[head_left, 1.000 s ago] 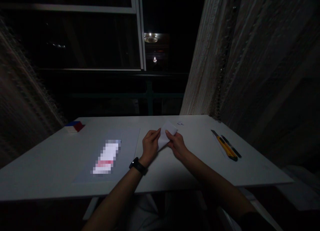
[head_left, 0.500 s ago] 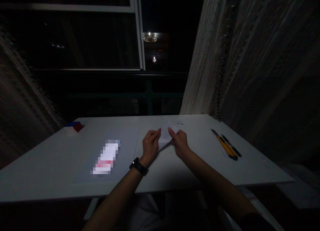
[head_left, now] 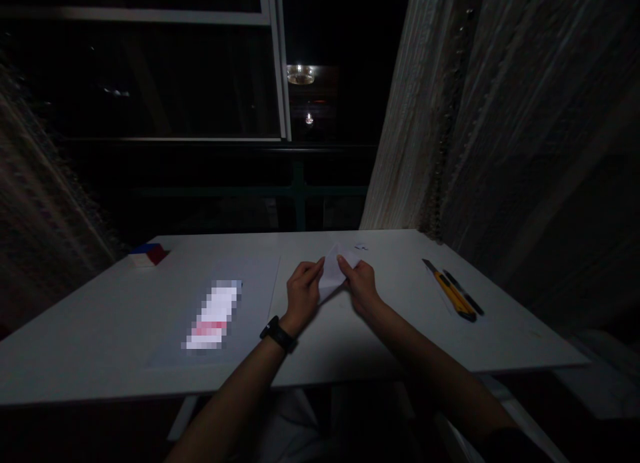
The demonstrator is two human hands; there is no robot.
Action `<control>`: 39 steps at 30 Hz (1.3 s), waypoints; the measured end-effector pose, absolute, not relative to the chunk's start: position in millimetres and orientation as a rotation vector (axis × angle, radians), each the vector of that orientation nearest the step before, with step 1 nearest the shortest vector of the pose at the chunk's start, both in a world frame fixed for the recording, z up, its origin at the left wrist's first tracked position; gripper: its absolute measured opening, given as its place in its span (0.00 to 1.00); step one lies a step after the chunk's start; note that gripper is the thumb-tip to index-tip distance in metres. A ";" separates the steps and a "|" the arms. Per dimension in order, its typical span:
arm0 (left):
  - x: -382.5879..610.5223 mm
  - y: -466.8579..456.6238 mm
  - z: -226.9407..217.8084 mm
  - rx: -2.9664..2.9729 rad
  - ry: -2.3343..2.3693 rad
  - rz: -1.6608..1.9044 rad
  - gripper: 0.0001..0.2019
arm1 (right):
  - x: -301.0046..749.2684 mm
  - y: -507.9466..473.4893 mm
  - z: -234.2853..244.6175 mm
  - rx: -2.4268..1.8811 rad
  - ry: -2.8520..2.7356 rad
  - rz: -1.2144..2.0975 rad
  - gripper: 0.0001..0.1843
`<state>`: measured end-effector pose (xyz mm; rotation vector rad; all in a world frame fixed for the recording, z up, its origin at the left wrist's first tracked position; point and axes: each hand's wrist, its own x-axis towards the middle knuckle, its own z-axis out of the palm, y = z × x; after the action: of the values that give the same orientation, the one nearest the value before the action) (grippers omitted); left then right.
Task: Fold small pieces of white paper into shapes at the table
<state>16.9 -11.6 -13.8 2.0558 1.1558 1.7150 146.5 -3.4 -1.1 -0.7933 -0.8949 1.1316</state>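
Between my two hands is a folded piece of white paper (head_left: 333,275), held above the middle of the table. My left hand (head_left: 304,289), with a dark watch (head_left: 278,334) on its wrist, grips the paper's left side between thumb and fingers. On the paper's right side, my right hand (head_left: 363,284) pinches it with the thumb on top. The fingers under the paper are partly hidden. Just beyond the paper, small dark marks (head_left: 361,247) show on the tabletop.
The white table (head_left: 100,343) holds a lit, blurred phone screen (head_left: 214,315) lying on a paper sheet (head_left: 263,283). A colored cube (head_left: 149,254) sits far left. At right lie a yellow utility knife (head_left: 453,293) and a black pen (head_left: 464,292). Curtains (head_left: 400,116) hang behind.
Both hands and the paper have shifted very slightly to the right. The grip on the paper stays the same, and the other things have not moved.
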 end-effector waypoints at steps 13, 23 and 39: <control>15.0 -18.0 -2.4 1.678 0.964 1.562 0.17 | 155.2 1.6 0.5 -0.929 -1.060 0.883 0.20; 17.8 -14.3 6.5 1.850 1.016 1.653 0.16 | 150.6 -7.3 3.4 -0.964 -1.207 0.796 0.20; 21.8 -24.2 9.6 2.112 0.972 1.784 0.16 | 147.9 -16.4 12.5 -0.903 -1.112 0.828 0.20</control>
<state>21.8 -24.2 9.6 2.1122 0.9719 1.7837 147.9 -16.4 12.5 -0.9034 -1.1116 0.8283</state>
